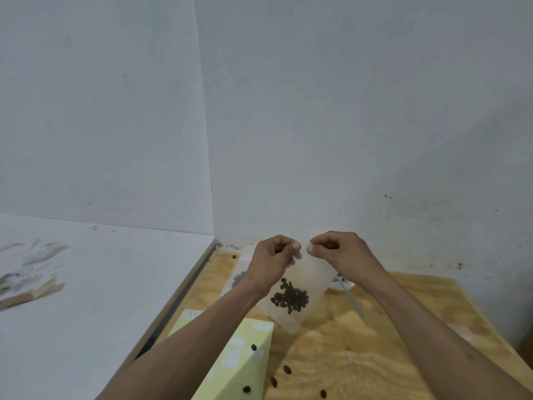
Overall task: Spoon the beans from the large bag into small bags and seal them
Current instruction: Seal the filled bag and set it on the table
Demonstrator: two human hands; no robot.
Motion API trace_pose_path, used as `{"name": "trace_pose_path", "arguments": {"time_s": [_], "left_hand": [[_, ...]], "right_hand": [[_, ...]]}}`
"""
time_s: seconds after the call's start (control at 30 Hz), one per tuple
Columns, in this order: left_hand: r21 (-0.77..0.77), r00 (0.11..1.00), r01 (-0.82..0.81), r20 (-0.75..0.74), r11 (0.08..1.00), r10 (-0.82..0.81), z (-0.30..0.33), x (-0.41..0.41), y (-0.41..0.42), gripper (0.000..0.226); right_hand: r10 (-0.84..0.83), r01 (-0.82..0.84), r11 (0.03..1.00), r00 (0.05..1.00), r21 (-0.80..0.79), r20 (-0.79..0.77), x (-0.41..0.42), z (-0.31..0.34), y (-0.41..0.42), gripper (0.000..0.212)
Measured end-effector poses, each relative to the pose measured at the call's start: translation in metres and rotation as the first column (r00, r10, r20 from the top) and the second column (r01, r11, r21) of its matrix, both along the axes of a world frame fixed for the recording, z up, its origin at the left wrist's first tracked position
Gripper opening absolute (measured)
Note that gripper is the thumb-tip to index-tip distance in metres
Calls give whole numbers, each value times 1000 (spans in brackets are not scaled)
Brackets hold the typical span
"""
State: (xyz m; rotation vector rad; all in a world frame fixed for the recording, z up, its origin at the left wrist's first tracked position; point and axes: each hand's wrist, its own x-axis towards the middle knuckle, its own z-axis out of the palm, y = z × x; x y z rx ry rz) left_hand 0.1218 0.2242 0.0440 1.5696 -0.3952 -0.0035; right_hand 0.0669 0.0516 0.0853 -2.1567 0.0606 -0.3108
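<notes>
A small translucent bag (310,280) hangs in the air above the wooden table (403,327), with a cluster of dark beans (290,297) in its lower part. My left hand (274,259) pinches the bag's top edge on the left, and my right hand (337,251) pinches it on the right, thumbs nearly touching. Behind my left wrist lies the large bag (238,277), clear with dark beans in it, mostly hidden. A white spoon (350,295) lies on the table behind the small bag.
A pale yellow-green box (245,353) lies at the table's near left with a bean on it. Several loose beans (287,369) are scattered on the wood near me. A white surface (86,284) to the left bears clear bags (28,261). Walls close the corner behind.
</notes>
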Motion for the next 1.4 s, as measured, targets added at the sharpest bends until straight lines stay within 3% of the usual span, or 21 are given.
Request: {"name": "trace_pose_path", "arguments": {"time_s": [0.23, 0.5, 0.6, 0.77, 0.9, 0.97, 1.03, 1.1, 1.2, 1.33, 1.4], "left_hand": [[-39, 999, 35, 5, 999, -35, -1, -1, 9, 17], [-55, 997, -67, -51, 996, 64, -5, -1, 17, 17], [-47, 983, -155, -107, 987, 149, -3, 2, 21, 18], [-53, 932, -319, -198, 946, 303, 2, 20, 37, 15], [-55, 933, -318, -199, 947, 301, 7, 22, 39, 13], [-38, 933, -314, -199, 949, 300, 7, 25, 41, 14], [-53, 920, -332, -238, 942, 311, 7, 30, 47, 13], [-88, 885, -382, -320, 920, 337, 6, 37, 56, 12], [-84, 806, -444, -472, 892, 357, -3, 51, 68, 13], [126, 792, -242, -548, 962, 271, -25, 60, 86, 43], [264, 791, -126, -556, 956, 258, -31, 57, 95, 35]], "right_hand": [[71, -68, 995, 997, 75, -42, 8, -1, 13, 12], [58, -69, 978, 996, -195, -61, 16, -13, 38, 43], [91, -107, 966, 993, -233, -80, 17, -11, 40, 44], [130, -155, 966, 983, -209, -129, 17, -10, 35, 27], [43, -72, 939, 995, -336, -93, 17, -12, 37, 50], [-7, -6, 968, 999, -252, -48, 19, -20, 38, 55], [-31, 30, 999, 997, -16, -77, 17, -25, 40, 59], [66, -17, 976, 974, 219, -219, 14, -31, 45, 60], [301, -126, 890, 884, 439, -358, 8, -48, 66, 35], [254, 50, 790, 880, 612, -400, 22, -64, 84, 13], [186, 128, 763, 895, 633, -406, 31, -66, 85, 9]]}}
